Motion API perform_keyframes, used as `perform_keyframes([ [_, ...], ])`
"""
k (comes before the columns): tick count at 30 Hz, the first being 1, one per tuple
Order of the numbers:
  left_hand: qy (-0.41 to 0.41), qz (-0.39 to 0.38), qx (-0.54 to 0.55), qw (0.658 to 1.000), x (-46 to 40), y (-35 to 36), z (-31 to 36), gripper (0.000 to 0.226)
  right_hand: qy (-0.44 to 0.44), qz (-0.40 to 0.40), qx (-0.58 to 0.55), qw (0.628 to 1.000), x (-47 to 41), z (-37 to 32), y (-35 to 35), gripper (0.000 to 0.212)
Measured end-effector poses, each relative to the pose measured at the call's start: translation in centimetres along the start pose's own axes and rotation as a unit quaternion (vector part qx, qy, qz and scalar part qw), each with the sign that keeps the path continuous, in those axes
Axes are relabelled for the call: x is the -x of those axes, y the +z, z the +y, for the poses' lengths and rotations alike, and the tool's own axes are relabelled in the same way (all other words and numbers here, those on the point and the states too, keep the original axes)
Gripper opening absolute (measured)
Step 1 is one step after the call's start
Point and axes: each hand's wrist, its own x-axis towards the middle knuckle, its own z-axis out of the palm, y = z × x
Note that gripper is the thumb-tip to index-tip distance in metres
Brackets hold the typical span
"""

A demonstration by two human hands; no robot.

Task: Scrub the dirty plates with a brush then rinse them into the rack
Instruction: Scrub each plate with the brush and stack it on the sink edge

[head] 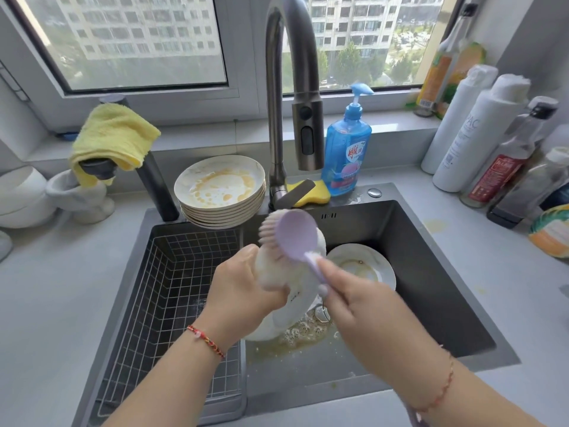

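1. The sink [431, 272] is dark and deep; foamy, yellowish water pools around its drain, so work the plate low over the basin to keep splashes inside.
2. The wire rack [172, 291] sits in the left part of the basin with no plates in it yet; it looks ready to take each rinsed one.
3. A stack of dirty plates [220, 192], sauce-smeared on top, waits on the ledge behind the rack, beside the faucet [291, 87], from which no water is visibly running.
4. Another soiled plate [363, 266] lies flat on the basin floor.
5. The held plate [295, 306] is tilted over the drain, blurred, its back turned towards the camera.
6. The left hand [243, 291] grips that plate's rim, fingers wrapped round the edge; a firm hold probably matters, since soap makes it slippery.
7. The right hand [357, 300] is clenched round the handle of the lilac brush [292, 238], bristles against the plate; scrub in circles to the rim.
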Motion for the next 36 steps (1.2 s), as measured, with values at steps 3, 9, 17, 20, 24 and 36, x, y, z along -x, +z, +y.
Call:
perform_keyframes([
  [3, 0.019, 0.004, 0.026, 0.999, 0.5, -0.6, -0.8, 0.037, 0.096, 0.034, -0.037, 0.994, -2.4, 2.7, -1.0, 0.042],
  [9, 0.018, 0.006, 0.051, 0.999, 0.4, -0.6, -0.4, 0.035, 0.056, 0.034, -0.08, 0.995, -0.8, 1.3, -0.6, 0.043],
  [17, -0.012, 0.008, 0.102, 0.995, 0.3, 0.4, -0.9, 0.037, -0.004, 0.011, -0.033, 0.999, 0.6, -0.6, 0.0, 0.049],
  [20, -0.003, 0.012, 0.128, 0.992, 0.7, -0.6, -1.0, 0.035, 0.084, 0.06, -0.112, 0.988, -1.3, 2.5, -0.3, 0.038],
  [24, -0.021, 0.057, 0.208, 0.976, 0.8, -1.0, -1.5, 0.042, 0.28, -0.004, -0.294, 0.914, -2.6, 7.0, 2.1, 0.028],
  [36, -0.05, 0.054, 0.465, 0.882, 0.9, 0.2, -1.2, 0.067, 0.223, 0.058, -0.553, 0.801, -3.1, 6.1, 5.1, 0.068],
])
